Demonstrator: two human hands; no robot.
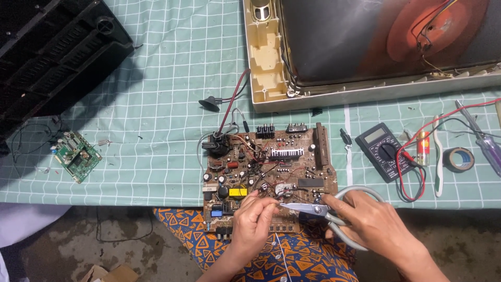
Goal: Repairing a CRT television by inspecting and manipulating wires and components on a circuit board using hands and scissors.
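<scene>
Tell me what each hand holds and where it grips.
Right hand holds grey-handled scissors by the handle loops; left hand pinches a thin wire on the brown circuit board.

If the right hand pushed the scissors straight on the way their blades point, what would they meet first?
The right hand holds the scissors with the blades pointing left. First in line are the fingertips of the left hand, pinching something small over the circuit board. Depth is unclear; the tips look almost touching.

We see a brown circuit board (266, 175) lying flat, overhanging the table edge at six o'clock, and grey-handled scissors (318, 210) pointing toward nine o'clock over its near edge.
</scene>
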